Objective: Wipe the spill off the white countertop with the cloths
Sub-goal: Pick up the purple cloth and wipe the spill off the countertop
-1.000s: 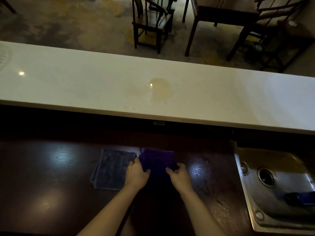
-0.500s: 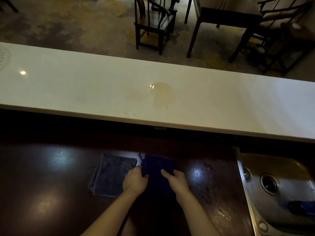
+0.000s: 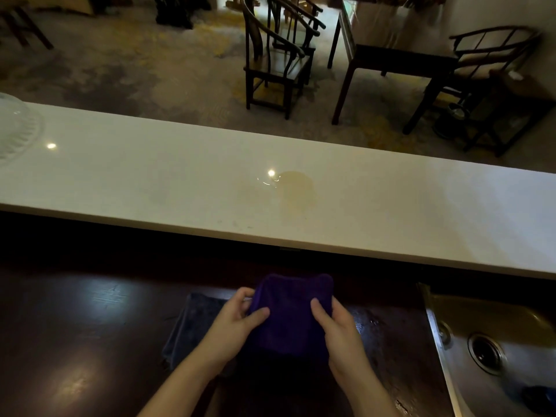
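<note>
spill (image 3: 296, 188) sits unwiped mid white countertop (image 3: 120, 176); below it, left to right, my left hand (image 3: 237, 323) and right hand (image 3: 337, 329) pinch the purple cloth (image 3: 290, 314), now lifted off the dark counter (image 3: 75, 341) beside the grey cloth (image 3: 192, 320), ready for wiping.

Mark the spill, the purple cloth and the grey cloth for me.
spill (image 3: 296, 188): head view, middle of the yellowish puddle on the white countertop.
purple cloth (image 3: 290, 314): head view, centre of the fabric between both hands.
grey cloth (image 3: 192, 320): head view, exposed part left of the left hand.
</note>
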`<move>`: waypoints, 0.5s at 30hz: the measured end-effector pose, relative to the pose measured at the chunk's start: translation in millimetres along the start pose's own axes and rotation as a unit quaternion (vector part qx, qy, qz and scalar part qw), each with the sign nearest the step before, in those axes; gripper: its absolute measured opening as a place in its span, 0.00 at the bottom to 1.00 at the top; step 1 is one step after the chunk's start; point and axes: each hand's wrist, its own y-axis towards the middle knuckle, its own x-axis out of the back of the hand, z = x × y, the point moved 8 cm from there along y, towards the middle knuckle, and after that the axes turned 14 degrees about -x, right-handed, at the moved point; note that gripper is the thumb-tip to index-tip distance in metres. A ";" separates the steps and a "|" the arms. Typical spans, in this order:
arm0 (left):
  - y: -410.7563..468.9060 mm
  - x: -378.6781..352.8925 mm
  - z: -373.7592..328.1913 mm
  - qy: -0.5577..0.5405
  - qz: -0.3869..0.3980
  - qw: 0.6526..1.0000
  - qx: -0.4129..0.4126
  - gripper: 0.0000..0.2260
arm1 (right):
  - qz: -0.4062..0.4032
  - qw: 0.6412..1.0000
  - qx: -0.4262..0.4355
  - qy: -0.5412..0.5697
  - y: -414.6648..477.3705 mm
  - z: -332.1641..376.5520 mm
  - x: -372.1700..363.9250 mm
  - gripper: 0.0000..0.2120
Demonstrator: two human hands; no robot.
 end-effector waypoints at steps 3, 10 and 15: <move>1.0 -9.1 -35.0 -0.017 0.025 0.998 -0.058 0.19 | 0.009 0.999 0.033 -0.008 -23.9 36.2 -10.2 0.11; 16.1 -21.8 -129.8 0.045 0.053 0.980 -0.184 0.26 | 0.001 0.990 0.136 0.032 -65.6 136.6 -2.3 0.13; 36.2 23.8 -179.6 0.296 -0.044 0.908 -0.292 0.19 | -0.080 0.973 0.217 -0.006 -79.0 208.2 23.4 0.10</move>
